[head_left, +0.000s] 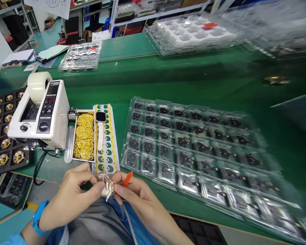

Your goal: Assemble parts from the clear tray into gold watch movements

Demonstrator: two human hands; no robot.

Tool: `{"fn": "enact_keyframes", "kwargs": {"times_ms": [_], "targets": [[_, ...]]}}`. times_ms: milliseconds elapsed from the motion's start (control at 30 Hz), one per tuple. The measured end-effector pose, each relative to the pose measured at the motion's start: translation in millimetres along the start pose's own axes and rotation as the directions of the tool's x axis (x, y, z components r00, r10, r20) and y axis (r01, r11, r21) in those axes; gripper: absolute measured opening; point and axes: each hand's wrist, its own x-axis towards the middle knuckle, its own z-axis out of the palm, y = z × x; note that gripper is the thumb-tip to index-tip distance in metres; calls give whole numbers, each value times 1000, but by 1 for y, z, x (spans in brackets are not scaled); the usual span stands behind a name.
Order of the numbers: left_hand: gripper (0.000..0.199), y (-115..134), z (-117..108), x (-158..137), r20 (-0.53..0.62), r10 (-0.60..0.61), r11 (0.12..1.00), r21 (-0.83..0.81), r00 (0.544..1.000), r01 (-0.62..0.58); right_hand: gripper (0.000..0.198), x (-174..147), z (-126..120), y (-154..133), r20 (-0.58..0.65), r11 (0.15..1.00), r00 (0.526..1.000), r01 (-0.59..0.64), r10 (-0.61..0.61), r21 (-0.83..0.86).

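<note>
Between my two hands is a small round part (107,188) with a shiny, rose-gold metallic rim. My left hand (75,194) is closed, its thumb and finger pinching the part's left side. On the right edge, my right hand (139,192) grips the same part with thumb and fingers. A pointed orange piece (128,179) sticks up from between the right fingers; whether it is a tool or a strip cannot be made out. The wearer's lap lies below. Just beyond the hands is a white sheet (114,149) with yellow strips and round cut-outs, with a white smartwatch (100,117) on it.
A tape dispenser (53,112) stands at left, beside a box of yellow rings (84,136). Behind it lies a black foam tray (25,158) of gold round parts. A clear compartment tray (168,180) holding dark parts covers the right side. More clear trays (155,47) sit at the back.
</note>
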Motion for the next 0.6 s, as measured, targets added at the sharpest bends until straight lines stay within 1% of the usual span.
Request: {"fn": "enact_keyframes", "kwargs": {"times_ms": [67,167,233,267,333,400,433,467,533,600], "targets": [[28,1,3,-1,-31,25,998,62,999,-23,49,0,1,-1,-8,999,1000,26,-27,-43],[27,0,4,-5,-129,96,964,258,987,-60,47,-2,2,-1,-24,994,998,63,-65,-87],[30,-2,1,-7,-200,137,921,388,970,-50,45,-3,0,0,-35,996,997,62,-64,-61],[31,-3,-2,-7,-240,159,904,424,958,-44,45,-3,-1,0,-37,998,998,54,-55,-38],[28,-4,-8,-8,-324,218,903,425,921,-65,44,-4,-3,0,-38,999,999,35,-35,6],[21,-5,-10,-9,-385,290,923,354,876,-150,42,-3,-3,-1,-29,999,999,16,-15,47],[17,-5,-10,-8,-389,324,928,309,862,-210,42,-3,-3,-1,-16,998,1000,9,-7,63],[12,-5,-9,-8,-368,357,925,266,858,-270,42,-2,-2,-1,0,997,1000,5,-5,78],[6,-7,-4,-4,-282,412,908,202,867,-366,43,-1,0,-1,31,993,1000,-6,3,114],[11,-10,0,1,-182,440,896,146,879,-419,43,1,3,0,45,986,999,-29,22,164]]}}
